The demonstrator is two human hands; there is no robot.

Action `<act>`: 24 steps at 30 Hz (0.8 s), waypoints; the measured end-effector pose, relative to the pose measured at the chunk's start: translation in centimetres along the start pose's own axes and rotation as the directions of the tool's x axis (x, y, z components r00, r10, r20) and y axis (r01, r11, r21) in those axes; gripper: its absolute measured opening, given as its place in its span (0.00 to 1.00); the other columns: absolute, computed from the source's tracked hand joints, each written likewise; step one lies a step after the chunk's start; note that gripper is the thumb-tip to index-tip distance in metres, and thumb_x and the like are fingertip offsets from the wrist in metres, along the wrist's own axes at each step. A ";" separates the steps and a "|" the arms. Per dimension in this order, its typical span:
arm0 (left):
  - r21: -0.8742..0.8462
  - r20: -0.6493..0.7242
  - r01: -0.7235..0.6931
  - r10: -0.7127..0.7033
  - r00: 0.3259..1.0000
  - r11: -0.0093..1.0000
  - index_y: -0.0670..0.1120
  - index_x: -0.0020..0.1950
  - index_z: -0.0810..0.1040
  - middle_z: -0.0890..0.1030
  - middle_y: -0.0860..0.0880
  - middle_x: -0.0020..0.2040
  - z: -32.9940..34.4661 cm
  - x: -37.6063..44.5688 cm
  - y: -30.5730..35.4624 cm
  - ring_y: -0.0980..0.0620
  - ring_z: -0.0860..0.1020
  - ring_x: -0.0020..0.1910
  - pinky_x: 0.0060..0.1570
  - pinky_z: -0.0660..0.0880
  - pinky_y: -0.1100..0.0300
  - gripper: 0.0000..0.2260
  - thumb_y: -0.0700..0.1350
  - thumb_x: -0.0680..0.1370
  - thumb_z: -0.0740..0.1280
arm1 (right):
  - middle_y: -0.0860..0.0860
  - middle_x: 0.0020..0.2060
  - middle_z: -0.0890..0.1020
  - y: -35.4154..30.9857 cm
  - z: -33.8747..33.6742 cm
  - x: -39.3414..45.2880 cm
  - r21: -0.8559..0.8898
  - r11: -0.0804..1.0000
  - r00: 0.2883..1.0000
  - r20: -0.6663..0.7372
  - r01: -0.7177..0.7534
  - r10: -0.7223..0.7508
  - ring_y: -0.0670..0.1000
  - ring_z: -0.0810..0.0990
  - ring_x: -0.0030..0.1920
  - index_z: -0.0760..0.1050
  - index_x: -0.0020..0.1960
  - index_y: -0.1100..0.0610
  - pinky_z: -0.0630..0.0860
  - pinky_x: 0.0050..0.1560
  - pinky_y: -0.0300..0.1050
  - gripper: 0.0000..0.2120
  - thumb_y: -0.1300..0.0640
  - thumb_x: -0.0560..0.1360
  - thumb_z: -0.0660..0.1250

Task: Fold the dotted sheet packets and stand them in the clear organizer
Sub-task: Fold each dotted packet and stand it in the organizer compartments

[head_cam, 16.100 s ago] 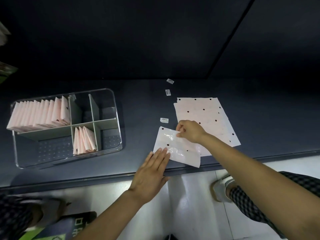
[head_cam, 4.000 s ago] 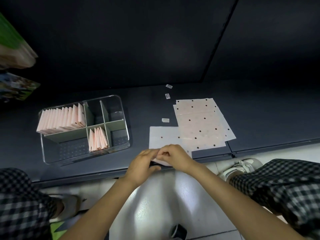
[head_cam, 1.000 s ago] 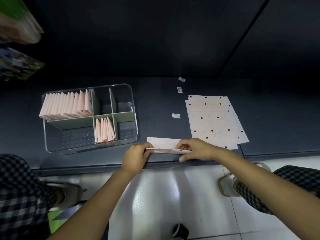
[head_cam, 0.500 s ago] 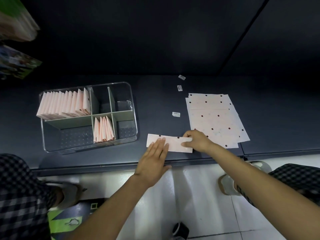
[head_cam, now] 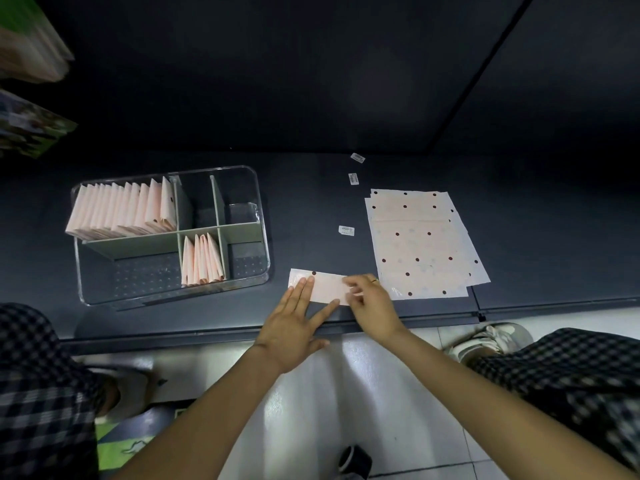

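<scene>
Mid-fold: packet strip [head_cam: 327, 287] pinned on the table [head_cam: 311, 209] near its front edge.
Left hand [head_cam: 294, 323] flat, fingers straight, holding it down; right hand [head_cam: 372, 303] curls onto its right end, likely for the next fold. Clear organizer [head_cam: 258, 202] sits just left.

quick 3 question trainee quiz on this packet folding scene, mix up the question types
1. True or false: the left hand lies flat on the folded strip.
2. Which holds more folded packets in the clear organizer? A) far-left compartment B) near-middle compartment
3. Fill in: the flat dotted sheets lie to the ___ of the strip.

Key: 1 true; 2 A; 3 right
</scene>
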State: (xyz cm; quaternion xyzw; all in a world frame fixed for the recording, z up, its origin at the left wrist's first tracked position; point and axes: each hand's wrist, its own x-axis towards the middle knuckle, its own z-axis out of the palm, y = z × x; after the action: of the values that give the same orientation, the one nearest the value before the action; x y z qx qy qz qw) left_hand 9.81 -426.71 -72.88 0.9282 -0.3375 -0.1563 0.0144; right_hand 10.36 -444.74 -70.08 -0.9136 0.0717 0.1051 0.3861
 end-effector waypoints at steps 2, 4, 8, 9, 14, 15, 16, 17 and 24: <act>-0.012 -0.002 -0.002 0.001 1.000 1.000 0.60 0.73 0.32 0.28 0.40 0.72 0.1 0.0 0.0 0.42 0.31 0.73 0.74 0.36 0.50 0.31 0.65 0.79 0.49 | 0.59 0.57 0.74 0.9 -1.0 0.2 -0.014 0.995 0.992 -0.075 -0.100 0.099 0.53 0.76 0.53 0.74 0.60 0.62 0.68 0.57 0.36 0.14 0.68 0.76 0.60; -0.024 0.000 0.000 0.000 1.000 1.000 0.60 0.73 0.33 0.29 0.40 0.73 0.2 0.0 0.0 0.42 0.31 0.73 0.74 0.36 0.50 0.31 0.65 0.79 0.49 | 0.59 0.57 0.74 1.5 -1.9 0.6 -0.105 0.984 0.986 -0.096 -0.146 0.136 0.54 0.76 0.54 0.74 0.61 0.61 0.67 0.58 0.36 0.14 0.67 0.76 0.61; -0.051 0.008 -0.006 0.006 1.000 0.999 0.60 0.76 0.38 0.31 0.40 0.74 0.1 0.2 -0.4 0.43 0.31 0.74 0.74 0.36 0.51 0.31 0.65 0.78 0.51 | 0.56 0.59 0.73 1.6 -2.8 1.7 -0.324 0.943 0.997 -0.012 -0.070 0.070 0.55 0.72 0.60 0.72 0.63 0.58 0.70 0.60 0.45 0.17 0.61 0.75 0.66; -0.059 0.009 -0.008 0.009 1.000 0.998 0.60 0.76 0.41 0.33 0.40 0.75 -0.1 0.1 -0.6 0.43 0.32 0.74 0.74 0.35 0.51 0.31 0.65 0.78 0.51 | 0.56 0.59 0.73 1.4 -2.9 1.9 -0.351 0.935 0.998 0.028 -0.049 0.063 0.55 0.72 0.60 0.72 0.63 0.58 0.70 0.60 0.44 0.17 0.61 0.74 0.67; -0.075 -0.095 -0.001 -0.006 0.995 0.997 0.56 0.74 0.59 0.43 0.43 0.78 -1.2 -0.3 -0.7 0.44 0.39 0.76 0.72 0.33 0.50 0.27 0.63 0.78 0.56 | 0.55 0.49 0.81 0.0 -2.8 1.7 -0.398 0.905 0.962 0.153 -0.151 0.228 0.55 0.78 0.53 0.77 0.51 0.59 0.71 0.47 0.43 0.07 0.58 0.74 0.67; -0.076 -0.126 -0.012 0.002 0.992 0.997 0.54 0.72 0.62 0.48 0.44 0.78 -1.4 -0.5 -0.6 0.45 0.44 0.77 0.73 0.36 0.50 0.26 0.62 0.77 0.58 | 0.55 0.46 0.82 -0.3 -2.7 1.5 -0.419 0.894 0.947 0.192 -0.159 0.258 0.55 0.78 0.49 0.78 0.46 0.59 0.71 0.44 0.44 0.05 0.58 0.73 0.67; -0.074 -0.160 -0.028 0.016 0.987 0.997 0.52 0.70 0.66 0.55 0.44 0.77 -1.5 -0.6 -0.5 0.45 0.50 0.76 0.74 0.41 0.52 0.25 0.61 0.77 0.61 | 0.56 0.42 0.82 -0.5 -2.6 1.2 -0.420 0.891 0.926 0.239 -0.173 0.293 0.55 0.78 0.45 0.77 0.41 0.60 0.70 0.41 0.43 0.05 0.58 0.72 0.67; -0.071 -0.197 -0.048 0.033 0.980 0.996 0.49 0.68 0.69 0.62 0.45 0.74 -1.6 -0.8 -0.3 0.45 0.58 0.74 0.74 0.50 0.53 0.24 0.59 0.75 0.64 | 0.55 0.36 0.79 -0.7 -2.4 0.7 -0.389 0.897 0.897 0.287 -0.211 0.336 0.53 0.76 0.40 0.74 0.35 0.59 0.68 0.37 0.42 0.09 0.58 0.72 0.68; -0.122 -0.399 -0.075 0.020 0.917 0.990 0.45 0.48 0.84 0.83 0.51 0.46 -1.4 -2.1 0.1 0.51 0.82 0.42 0.41 0.78 0.63 0.20 0.48 0.58 0.82 | 0.48 0.31 0.74 -1.5 -1.3 -2.5 0.090 0.797 0.682 0.580 -0.597 0.446 0.45 0.67 0.29 0.74 0.38 0.55 0.62 0.28 0.34 0.09 0.54 0.76 0.66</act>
State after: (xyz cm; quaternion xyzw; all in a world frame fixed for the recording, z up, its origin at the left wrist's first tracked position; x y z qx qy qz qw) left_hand 8.64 -425.61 -70.92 0.9289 -0.3388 0.0127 0.1489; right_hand 8.45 -444.54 -67.50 -0.7259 0.2354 0.4489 0.4649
